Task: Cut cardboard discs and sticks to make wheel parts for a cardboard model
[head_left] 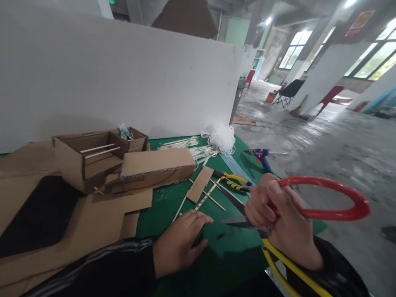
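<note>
My right hand (pixel 281 210) is closed round a pair of scissors (pixel 355 206) with large red handles, held above the table's right edge. The scissors' two blades point left and stand apart, with nothing visible between them. My left hand (pixel 182 241) hovers over or rests on the green table, fingers stretched and thumb apart, holding nothing I can see. Just beyond it lie thin wooden sticks (pixel 216 201), a patterned tape strip (pixel 206 197) and a small cardboard strip (pixel 200 183). Yellow-and-black pliers (pixel 236 180) lie behind the scissors. Below my right hand are yellow handles (pixel 287 264), partly hidden.
On the left stand an open cardboard box (pixel 69 161) and a closed long box (pixel 159 165) on flat cardboard (pixel 102 222). Bundled sticks (pixel 182 142), white cord (pixel 221 138) and a blue glue gun (pixel 262 159) lie farther back. A white panel (pixel 123 82) rises behind the table.
</note>
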Motion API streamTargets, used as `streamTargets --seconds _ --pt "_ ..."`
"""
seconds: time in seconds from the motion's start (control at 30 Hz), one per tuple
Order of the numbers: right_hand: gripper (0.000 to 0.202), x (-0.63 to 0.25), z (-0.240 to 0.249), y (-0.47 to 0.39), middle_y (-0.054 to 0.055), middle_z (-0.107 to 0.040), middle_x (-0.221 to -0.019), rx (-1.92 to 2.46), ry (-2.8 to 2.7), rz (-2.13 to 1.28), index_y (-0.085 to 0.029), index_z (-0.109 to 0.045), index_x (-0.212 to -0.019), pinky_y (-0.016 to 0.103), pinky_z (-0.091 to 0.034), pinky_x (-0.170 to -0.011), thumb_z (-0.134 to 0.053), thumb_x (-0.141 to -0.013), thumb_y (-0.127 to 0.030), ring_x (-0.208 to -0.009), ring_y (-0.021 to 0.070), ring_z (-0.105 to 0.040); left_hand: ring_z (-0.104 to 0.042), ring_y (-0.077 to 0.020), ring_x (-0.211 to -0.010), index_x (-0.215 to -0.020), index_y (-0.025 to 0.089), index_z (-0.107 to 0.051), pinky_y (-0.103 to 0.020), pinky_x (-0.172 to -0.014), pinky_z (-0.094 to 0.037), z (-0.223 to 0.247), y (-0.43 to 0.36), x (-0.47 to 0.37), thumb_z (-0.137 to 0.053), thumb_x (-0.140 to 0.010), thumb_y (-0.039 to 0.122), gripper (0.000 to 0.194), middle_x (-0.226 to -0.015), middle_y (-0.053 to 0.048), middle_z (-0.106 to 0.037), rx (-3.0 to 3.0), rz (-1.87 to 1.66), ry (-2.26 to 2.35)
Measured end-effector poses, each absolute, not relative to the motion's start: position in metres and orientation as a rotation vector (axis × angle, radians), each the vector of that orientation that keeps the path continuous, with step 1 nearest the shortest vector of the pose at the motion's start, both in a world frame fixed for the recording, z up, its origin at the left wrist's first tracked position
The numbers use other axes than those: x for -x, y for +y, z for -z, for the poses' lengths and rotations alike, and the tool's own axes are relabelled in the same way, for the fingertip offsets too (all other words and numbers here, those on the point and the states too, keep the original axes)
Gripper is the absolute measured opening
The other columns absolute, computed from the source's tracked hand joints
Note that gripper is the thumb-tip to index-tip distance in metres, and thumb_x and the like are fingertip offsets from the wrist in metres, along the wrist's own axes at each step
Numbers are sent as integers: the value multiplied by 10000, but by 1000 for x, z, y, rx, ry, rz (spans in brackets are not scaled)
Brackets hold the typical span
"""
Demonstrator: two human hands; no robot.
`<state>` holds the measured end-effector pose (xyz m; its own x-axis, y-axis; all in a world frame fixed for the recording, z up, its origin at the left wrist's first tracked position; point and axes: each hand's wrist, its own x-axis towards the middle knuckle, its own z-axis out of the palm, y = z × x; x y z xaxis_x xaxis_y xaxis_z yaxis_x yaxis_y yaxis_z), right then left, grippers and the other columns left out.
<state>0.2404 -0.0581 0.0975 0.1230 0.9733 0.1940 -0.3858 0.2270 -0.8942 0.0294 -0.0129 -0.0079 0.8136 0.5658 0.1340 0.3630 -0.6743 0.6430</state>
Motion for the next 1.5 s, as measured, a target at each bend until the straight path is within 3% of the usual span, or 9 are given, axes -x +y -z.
streamTargets --seconds 0.17,0.37,0.53,0.87,1.33,1.5 --pt "359 -244 -95 -62 -96 -332 -471 849 -968 -1139 -205 -535 -673 185 -206 -337 -580 -967 -406 -345 49 -241 -605 -265 -1072 -1118 223 -588 -447 -927 -440 7 -14 -32 -576 -901 173 223 -1163 -60 -679 -2583 -435 542" --pt "382 -259 -93 -73 -88 -341 -482 981 -997 -1180 -200 -504 -661 197 -193 -347 -572 -974 -409 -359 50 -259 -575 -294 -1228 -1252 233 -585 -566 -1162 -272 9 -19 -33 -632 -906 283 353 -1301 -89 -655 -2671 -404 366" --pt "398 -256 -87 -80 -96 -323 -475 995 -964 -1253 -210 -467 -648 198 -188 -341 -573 -971 -416 -358 51 -233 -493 -326 -1352 -1401 278 -514 -618 -1190 -230 6 -23 -32 -620 -932 397 495 -1451 -108 -569 -2691 -397 234" --pt "391 -245 -76 -75 -97 -316 -503 1096 -963 -1294 -213 -456 -682 199 -166 -361 -600 -952 -457 -370 52 -250 -415 -334 -1422 -1440 312 -478 -654 -1201 -147 10 -24 -30 -533 -979 453 485 -1516 -88 -510 -2708 -307 226" --pt "381 -226 -81 -54 -114 -307 -494 963 -989 -1389 -215 -455 -699 173 -174 -346 -621 -939 -461 -375 43 -209 -425 -355 -1415 -1468 297 -459 -617 -1175 -238 15 -22 -29 -573 -953 464 553 -1528 -111 -488 -2753 -315 234" --pt "357 -228 -83 -55 -110 -320 -501 941 -1016 -1379 -210 -483 -714 186 -170 -342 -594 -959 -445 -363 39 -204 -366 -331 -1456 -1500 313 -406 -595 -1196 -202 16 -21 -28 -523 -980 472 556 -1581 -78 -418 -2793 -248 242"
